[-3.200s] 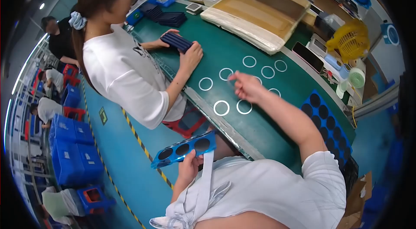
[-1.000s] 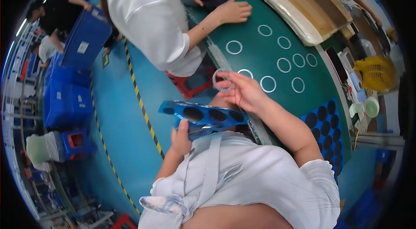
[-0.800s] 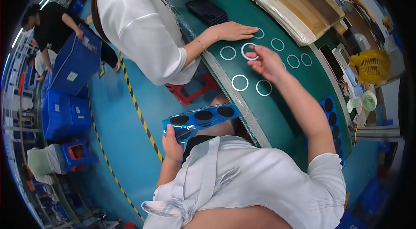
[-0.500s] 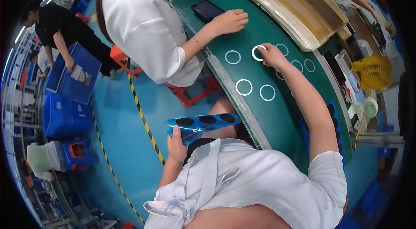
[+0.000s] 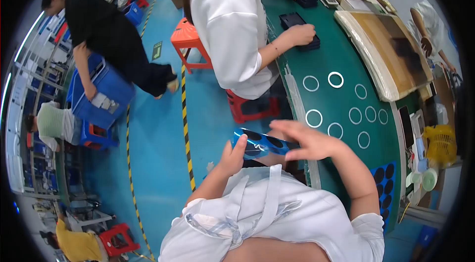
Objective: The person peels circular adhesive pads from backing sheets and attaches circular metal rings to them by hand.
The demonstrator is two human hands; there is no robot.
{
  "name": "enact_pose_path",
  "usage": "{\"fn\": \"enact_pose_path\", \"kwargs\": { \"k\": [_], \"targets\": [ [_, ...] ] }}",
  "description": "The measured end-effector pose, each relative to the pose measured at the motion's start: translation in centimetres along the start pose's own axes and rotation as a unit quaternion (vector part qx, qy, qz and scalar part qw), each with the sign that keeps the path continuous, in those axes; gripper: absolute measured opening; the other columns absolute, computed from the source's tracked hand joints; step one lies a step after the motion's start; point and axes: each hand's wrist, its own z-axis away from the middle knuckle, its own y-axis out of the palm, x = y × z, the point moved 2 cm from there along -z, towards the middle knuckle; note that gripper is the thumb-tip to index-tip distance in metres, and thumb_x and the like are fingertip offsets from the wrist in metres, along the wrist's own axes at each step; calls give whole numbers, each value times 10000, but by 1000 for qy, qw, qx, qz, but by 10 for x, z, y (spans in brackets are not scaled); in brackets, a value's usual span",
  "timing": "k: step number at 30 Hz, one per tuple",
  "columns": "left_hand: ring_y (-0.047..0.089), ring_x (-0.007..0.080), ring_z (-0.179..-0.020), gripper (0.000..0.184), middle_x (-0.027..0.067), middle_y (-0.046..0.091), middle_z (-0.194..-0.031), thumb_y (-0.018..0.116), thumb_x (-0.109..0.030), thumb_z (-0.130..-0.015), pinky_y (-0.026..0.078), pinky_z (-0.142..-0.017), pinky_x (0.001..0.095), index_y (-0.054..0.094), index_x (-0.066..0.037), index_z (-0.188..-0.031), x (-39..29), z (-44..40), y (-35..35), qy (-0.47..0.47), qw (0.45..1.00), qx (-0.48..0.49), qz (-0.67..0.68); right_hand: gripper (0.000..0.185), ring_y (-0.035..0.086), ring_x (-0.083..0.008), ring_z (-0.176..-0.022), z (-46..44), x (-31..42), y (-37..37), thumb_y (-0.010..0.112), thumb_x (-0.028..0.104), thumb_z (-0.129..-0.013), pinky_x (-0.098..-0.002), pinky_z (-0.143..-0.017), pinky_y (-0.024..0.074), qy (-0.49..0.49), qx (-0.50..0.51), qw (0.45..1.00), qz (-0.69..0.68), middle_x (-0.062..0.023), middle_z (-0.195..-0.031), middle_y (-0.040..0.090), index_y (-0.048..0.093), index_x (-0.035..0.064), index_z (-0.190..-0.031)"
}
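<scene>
The left hand [image 5: 231, 158] is clamped on a blue film strip [image 5: 260, 144] dotted with black discs, its thumb lying across the near end; the strip is raised in front of the person's waist, beside the edge of the green bench [image 5: 332, 99]. The right hand [image 5: 315, 144] is at the strip's other end, thumb and fingers apart — whether it touches the film I cannot tell. Beyond that hand, nine white rings [image 5: 313, 110] lie flat on the bench, spaced well apart, one of them just beside the wrist side of the hand. A blue sheet [image 5: 383, 190] with rows of black discs lies to the right, near the person's right elbow. Further along, a co-worker in a white top [image 5: 227, 29] has one hand [image 5: 300, 35] on a dark stack [image 5: 309, 44].
</scene>
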Motion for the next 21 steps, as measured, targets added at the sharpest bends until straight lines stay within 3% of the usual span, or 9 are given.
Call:
{"fn": "enact_pose_path", "kwargs": {
  "k": [3,7,8,10,15,16,18,20,21],
  "targets": [
    [518,114,-796,358,45,545,-861,416,-349,-853,427,-703,252,491,-9,-934,-10,2,4,20,999,-7,34,794,353,-279,-1131,-8,-12,22,641,317,-693,-356,-953,263,57,101,963,-244,-159,-1256,324,179,86,-1297],
    [534,131,-740,406,62,552,-825,534,-383,-782,441,-664,271,488,1,-906,-17,-2,5,122,991,22,52,805,367,-209,-1116,-14,-10,40,680,162,-666,-329,-943,280,40,98,924,-368,-131,-1222,359,184,84,-1295],
    [547,155,-763,512,92,552,-860,503,-465,-768,446,-655,274,471,13,-948,-13,-2,-3,131,991,29,-20,817,390,-195,-1086,-15,-8,44,700,166,-643,-311,-912,308,66,91,918,-381,-118,-1193,386,206,70,-1287],
    [546,153,-751,463,85,554,-847,518,-420,-777,447,-657,276,479,14,-934,-7,-5,-10,122,992,29,20,830,413,-182,-1056,-14,-6,51,720,170,-621,-292,-882,336,92,84,910,-394,-105,-1165,413,228,55,-1280],
    [556,200,-821,484,113,557,-919,469,-415,-803,452,-719,311,481,30,-994,-6,-6,-11,108,991,-5,84,705,488,-148,-905,-14,-6,52,709,132,-618,-276,-791,404,181,-30,928,-324,-84,-1063,490,340,33,-1211],
    [559,201,-781,460,115,561,-879,462,-418,-806,458,-697,315,498,23,-931,-11,-7,-8,124,989,-35,74,612,529,-166,-842,-16,-9,54,715,135,-601,-287,-722,432,124,-98,945,-286,-94,-983,534,419,25,-1126],
    [561,203,-740,446,116,565,-840,455,-422,-809,463,-675,319,514,15,-869,-14,-8,-14,136,987,-67,62,583,528,-211,-852,-15,-11,57,706,149,-603,-297,-722,424,160,-149,957,-189,-113,-953,544,432,40,-1106],
    [545,200,-624,430,123,554,-690,437,-420,-820,467,-589,316,498,-15,-689,-15,-7,-30,98,993,-2,65,526,532,-303,-781,-14,-4,51,704,175,-576,-313,-676,426,191,-256,947,-38,-142,-868,562,467,68,-1033],
    [511,190,-528,454,122,515,-568,404,-406,-839,455,-519,305,437,-42,-569,-12,-2,-33,101,994,-31,-16,458,542,-292,-742,-16,0,48,682,155,-583,-310,-660,425,163,-302,939,13,-100,-822,569,482,70,-986]
  ]
}}
